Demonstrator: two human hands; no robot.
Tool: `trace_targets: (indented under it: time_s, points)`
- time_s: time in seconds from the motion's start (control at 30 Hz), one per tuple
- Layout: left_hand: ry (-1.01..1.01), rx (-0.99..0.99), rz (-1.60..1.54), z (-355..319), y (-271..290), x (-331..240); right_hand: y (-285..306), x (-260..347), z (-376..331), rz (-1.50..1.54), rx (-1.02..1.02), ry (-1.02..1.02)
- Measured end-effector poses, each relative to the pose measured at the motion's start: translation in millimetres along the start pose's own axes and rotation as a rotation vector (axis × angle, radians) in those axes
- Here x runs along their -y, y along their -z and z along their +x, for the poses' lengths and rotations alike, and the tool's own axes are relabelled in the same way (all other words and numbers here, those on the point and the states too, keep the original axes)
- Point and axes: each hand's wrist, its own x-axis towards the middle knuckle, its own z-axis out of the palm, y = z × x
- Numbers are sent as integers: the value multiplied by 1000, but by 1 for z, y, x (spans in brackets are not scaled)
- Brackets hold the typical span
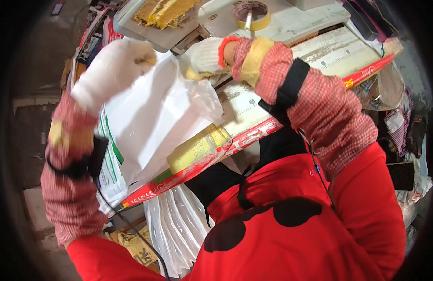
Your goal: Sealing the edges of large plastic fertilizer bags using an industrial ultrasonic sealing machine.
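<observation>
My left hand point(116, 70), in a thick white work glove slightly smeared by motion, is closed at the upper left edge of a plastic bag point(197, 100). My right hand point(204, 57), gloved in white with a red cuff, grips the same bag near its upper right corner. The bag is thin and see-through, and its crumpled right side hangs loose. Flat beneath it lies a white sheet-like piece point(137, 117); whether it is inside the bag cannot be made out. Its left border carries a green stripe. The fingertips of both hands are partly hidden.
Under the bag is a worn work table point(254, 96) with a red-and-yellow taped front edge. Beyond my right hand, a tape roll point(252, 16) lies on a grey machine top point(216, 18), with a yellow sponge-like block point(162, 11). Clear plastic sheets point(176, 225) hang below the table.
</observation>
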Motion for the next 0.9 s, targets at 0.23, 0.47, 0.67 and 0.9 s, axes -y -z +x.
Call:
trace_targets:
  time_s: [0.23,0.47,0.67,0.9]
  points:
    - [-486,441,312,8,9,-126,-14,-23,13,69,17,381]
    - [740,642,-360,37,52,-112,-17,-4,-1,282,86,-100]
    - [33,1311,508,-43,31,-144,-37,18,15,9,-114,-189]
    - [-492,1080,314,-61,-17,-212,-77,83,-58,-102,-59,70]
